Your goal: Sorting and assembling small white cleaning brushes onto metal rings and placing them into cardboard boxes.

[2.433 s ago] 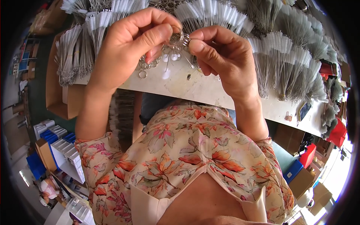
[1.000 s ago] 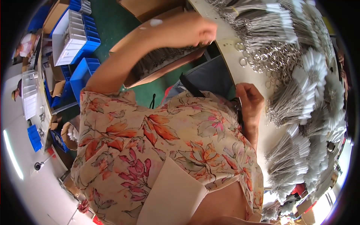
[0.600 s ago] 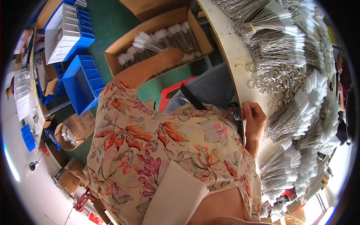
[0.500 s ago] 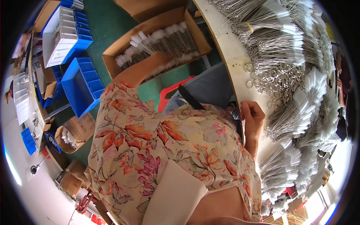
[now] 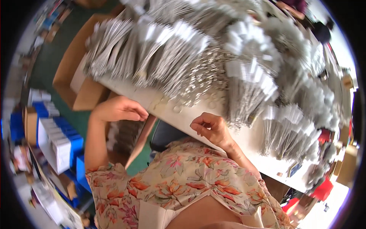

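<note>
My left hand (image 5: 122, 109) hovers by the table's near-left edge, above a cardboard box. Its fingers reach loosely to the right with nothing visible in them. At the front edge of the white table (image 5: 244, 143), my right hand (image 5: 210, 129) has thumb and fingers bent toward each other in a pinch. Whatever lies between them, if anything, is hidden. Beyond both hands lies a pile of metal rings (image 5: 206, 72), with a few loose rings (image 5: 177, 109) nearer me. Bundles of thin wire brushes with white tips (image 5: 164, 49) fan out behind, and another bundle (image 5: 248, 91) lies right of the rings.
An open cardboard box (image 5: 82, 95) stands at the table's left end; more brushes (image 5: 124, 135) lie low beneath my left hand. Blue and white bins (image 5: 57, 145) sit far left. More brush bundles (image 5: 293, 129) cover the right side. Another person's arm (image 5: 291, 9) shows across the table.
My left hand has come out of the box of brushes to the table edge. My view and body have turned right toward the table, and my right hand now hovers nearer the rings.
</note>
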Demonstrator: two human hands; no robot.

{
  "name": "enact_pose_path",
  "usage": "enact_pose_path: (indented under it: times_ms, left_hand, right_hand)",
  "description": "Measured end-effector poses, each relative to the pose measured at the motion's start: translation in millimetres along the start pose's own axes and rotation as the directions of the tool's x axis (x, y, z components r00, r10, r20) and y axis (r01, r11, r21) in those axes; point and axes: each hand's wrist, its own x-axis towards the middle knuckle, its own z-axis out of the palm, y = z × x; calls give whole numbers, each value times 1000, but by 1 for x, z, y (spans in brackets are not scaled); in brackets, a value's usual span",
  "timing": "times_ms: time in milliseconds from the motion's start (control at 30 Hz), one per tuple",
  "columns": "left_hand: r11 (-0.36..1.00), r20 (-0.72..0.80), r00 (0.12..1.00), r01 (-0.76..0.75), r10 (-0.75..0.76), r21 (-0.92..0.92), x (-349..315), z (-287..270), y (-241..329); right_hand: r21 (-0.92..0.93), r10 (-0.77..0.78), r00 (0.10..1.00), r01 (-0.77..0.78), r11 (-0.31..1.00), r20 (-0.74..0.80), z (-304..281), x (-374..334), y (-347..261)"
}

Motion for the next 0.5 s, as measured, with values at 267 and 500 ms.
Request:
enact_pose_path:
  times_ms: [267, 500]
  left_hand:
    - [817, -407, 795, -184, 451, 547, 193, -136, 162]
    - [119, -545, 694, 562, 470, 819, 308, -194, 150]
  right_hand:
    - [154, -46, 918, 116, 981, -394, -104, -28, -31]
    - [-140, -101, 756, 13, 990, -647, -215, -7, -47]
